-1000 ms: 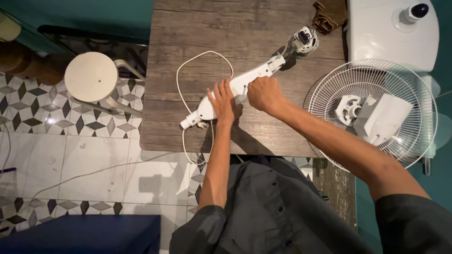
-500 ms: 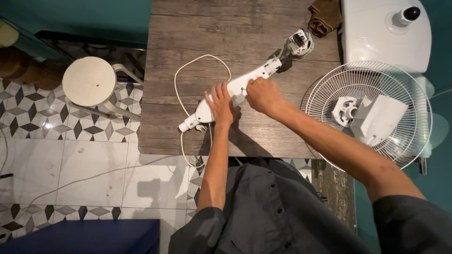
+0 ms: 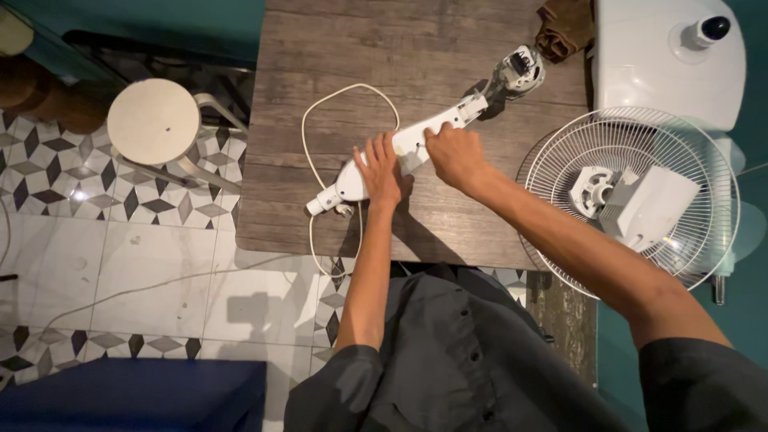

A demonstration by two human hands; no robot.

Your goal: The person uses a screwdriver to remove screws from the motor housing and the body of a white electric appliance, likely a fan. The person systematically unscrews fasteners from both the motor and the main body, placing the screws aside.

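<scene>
Both hands sit about where they were a sec ago on the white fan stand; only the view has drifted a bit, nothing on the table has shifted.

Big to small: the wooden table (image 3: 336, 48) carries the work. A white fan base (image 3: 664, 72) sits at its far right corner, and a wire fan guard (image 3: 560, 152) w/ the motor housing (image 3: 648, 204) lies off the right edge. The fan stand (image 3: 424, 136) lies diagonally mid-table. Left hand (image 3: 382, 170) presses flat on its lower end, fingers spread, not clenched. Right hand (image 3: 454, 154) is curled on the middle section; can't tell if it grasps a tool.

Risks, as I judge: the white cord (image 3: 316, 128) loops over the near edge, so a snag could drag the stand. Guard overhangs, a stray elbow could tip it off.
</scene>
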